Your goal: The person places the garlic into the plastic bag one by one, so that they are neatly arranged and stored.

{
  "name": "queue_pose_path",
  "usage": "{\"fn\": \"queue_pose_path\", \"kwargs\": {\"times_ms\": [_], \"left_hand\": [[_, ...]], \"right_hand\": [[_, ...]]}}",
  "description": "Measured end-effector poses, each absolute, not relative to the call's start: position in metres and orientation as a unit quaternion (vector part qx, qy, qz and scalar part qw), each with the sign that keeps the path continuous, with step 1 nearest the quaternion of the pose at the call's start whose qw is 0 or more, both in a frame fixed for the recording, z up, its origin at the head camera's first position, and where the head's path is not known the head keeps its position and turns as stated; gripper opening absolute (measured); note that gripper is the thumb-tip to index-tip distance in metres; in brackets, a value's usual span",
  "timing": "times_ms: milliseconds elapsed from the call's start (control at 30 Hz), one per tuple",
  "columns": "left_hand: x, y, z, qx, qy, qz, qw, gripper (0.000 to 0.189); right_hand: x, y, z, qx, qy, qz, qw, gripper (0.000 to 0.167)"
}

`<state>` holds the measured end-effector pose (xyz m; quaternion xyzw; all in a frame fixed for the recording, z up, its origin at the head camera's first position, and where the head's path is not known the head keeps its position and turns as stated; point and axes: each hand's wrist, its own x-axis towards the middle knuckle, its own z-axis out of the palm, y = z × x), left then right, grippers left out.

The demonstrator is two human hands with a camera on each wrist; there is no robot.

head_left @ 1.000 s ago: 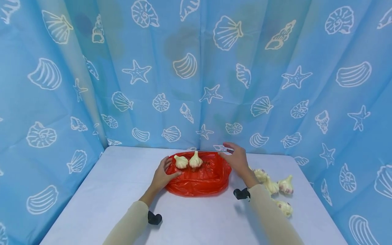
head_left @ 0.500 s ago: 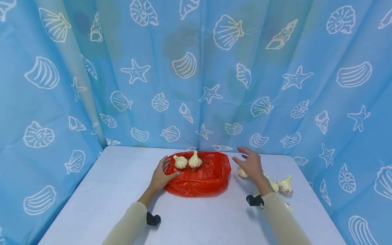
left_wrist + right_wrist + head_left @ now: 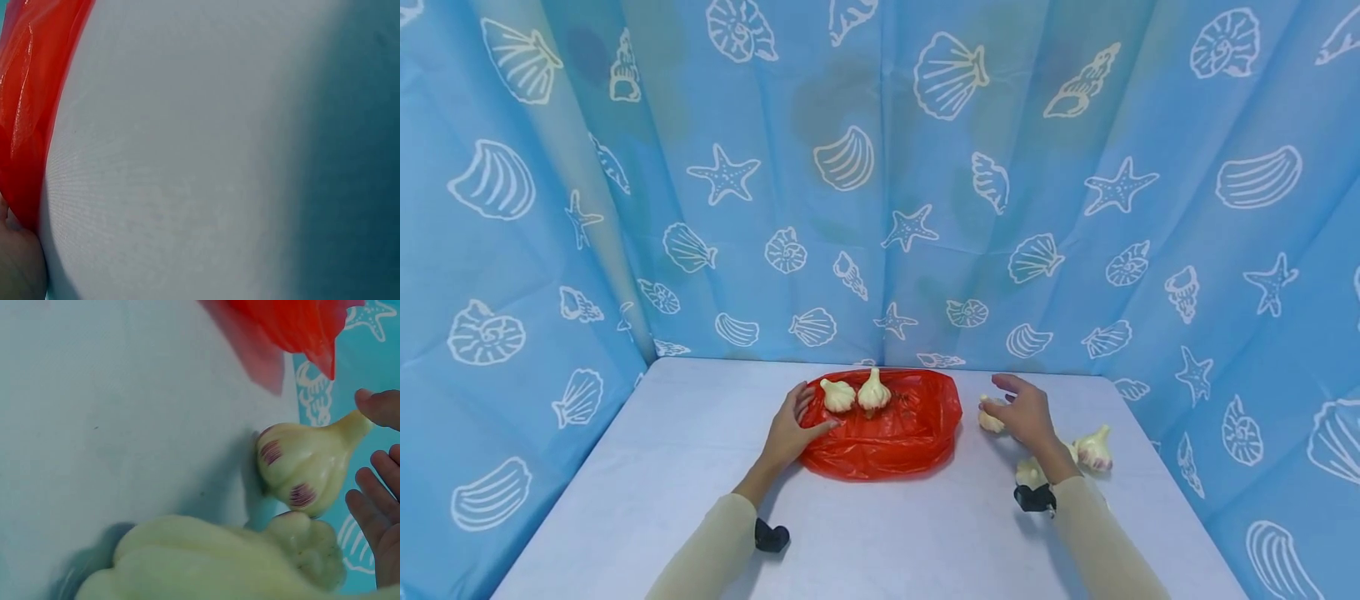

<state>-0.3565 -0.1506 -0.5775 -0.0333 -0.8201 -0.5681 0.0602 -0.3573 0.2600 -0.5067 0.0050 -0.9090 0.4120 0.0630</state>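
Note:
A red plastic bag (image 3: 880, 454), its mouth spread wide, lies at the back middle of the table with two garlic bulbs in its left part: one tilted bulb (image 3: 838, 396) and one upright bulb (image 3: 874, 392). My left hand (image 3: 786, 435) holds the bag's left end, thumb over the front side and fingers along the far side. Right of the bag, my right hand (image 3: 1028, 418) reaches over a garlic bulb (image 3: 306, 465) with purple streaks. In the right wrist view the thumb overlaps that bulb's stem tip, and the other fingers are extended, apart from it.
More garlic lies under and beside my right forearm: one bulb (image 3: 1030, 473) by the wrist, another bulb (image 3: 1094, 450) to the right. Large in the right wrist view is a pale bulb (image 3: 194, 562). A blue shell-patterned curtain (image 3: 880, 183) surrounds the white table (image 3: 865, 542).
My right hand has moved right from the bag's right edge to the garlic bulb beside it. My left hand has stayed at the bag's left end.

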Motion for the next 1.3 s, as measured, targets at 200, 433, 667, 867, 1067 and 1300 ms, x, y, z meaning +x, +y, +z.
{"fn": "queue_pose_path", "kwargs": {"times_ms": [200, 433, 667, 867, 1067, 1300], "left_hand": [[-0.355, -0.15, -0.576, -0.029, -0.823, -0.564, 0.064, 0.099], [-0.358, -0.149, -0.575, -0.038, -0.816, -0.573, 0.067, 0.091], [-0.358, -0.149, -0.574, -0.036, -0.819, -0.568, 0.068, 0.091], [-0.356, -0.15, -0.577, -0.045, -0.814, -0.575, 0.072, 0.09], [-0.356, -0.149, -0.577, -0.045, -0.812, -0.578, 0.071, 0.087], [-0.355, -0.15, -0.576, -0.039, -0.814, -0.576, 0.066, 0.086]], "right_hand": [[-0.359, 0.264, -0.514, 0.001, -0.914, 0.403, 0.036, 0.059], [-0.36, 0.265, -0.516, 0.0, -0.924, 0.381, 0.025, 0.061], [-0.365, 0.262, -0.517, 0.01, -0.932, 0.362, 0.014, 0.063], [-0.367, 0.259, -0.521, 0.016, -0.943, 0.332, 0.004, 0.065], [-0.367, 0.255, -0.52, 0.003, -0.947, 0.32, -0.015, 0.069], [-0.365, 0.254, -0.519, 0.0, -0.948, 0.316, -0.023, 0.07]]}}
